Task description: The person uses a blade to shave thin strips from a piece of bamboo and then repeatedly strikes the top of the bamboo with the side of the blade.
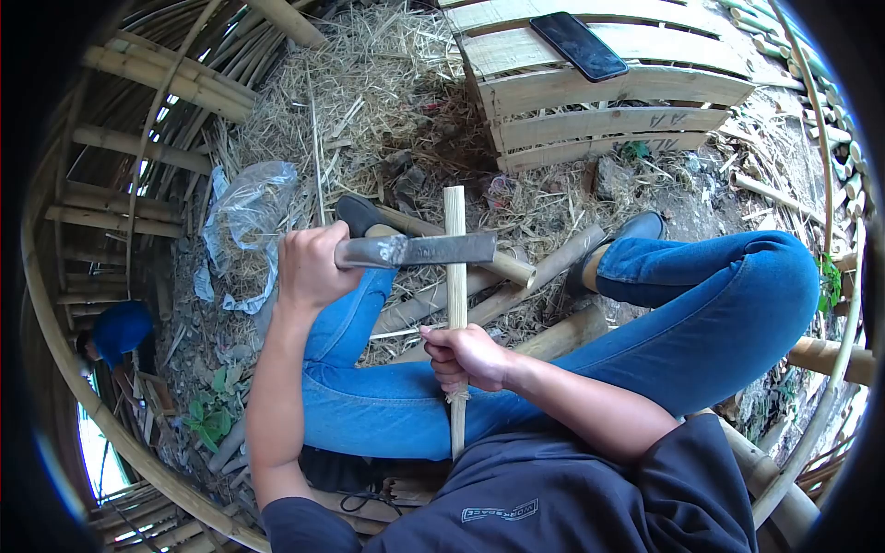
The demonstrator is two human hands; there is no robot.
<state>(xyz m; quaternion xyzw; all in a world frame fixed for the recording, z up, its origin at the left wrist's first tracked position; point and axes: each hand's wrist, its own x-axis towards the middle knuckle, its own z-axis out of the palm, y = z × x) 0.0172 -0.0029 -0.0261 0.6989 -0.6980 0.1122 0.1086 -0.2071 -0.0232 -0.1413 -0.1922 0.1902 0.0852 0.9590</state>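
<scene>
My left hand [316,267] grips the tubular metal handle of a short, square-ended chopping knife [452,249]. Its blade points right and crosses over the upper part of a pale bamboo stick [456,295]. Lower down, the fingers of my right hand [470,358] are wrapped round that stick, which stands lengthwise in front of my body. Frayed fibres show on the stick just below the right fist. The stick's lower end reaches over my jeans [387,405] to the hem of my dark shirt.
A phone [579,46] lies on a slatted wooden crate [618,97]. Bamboo poles [553,267] lie between my feet on straw-strewn ground. A clear plastic bag [253,203] is to the left. Farther left, a person in blue [122,330] bends down near the bamboo wall.
</scene>
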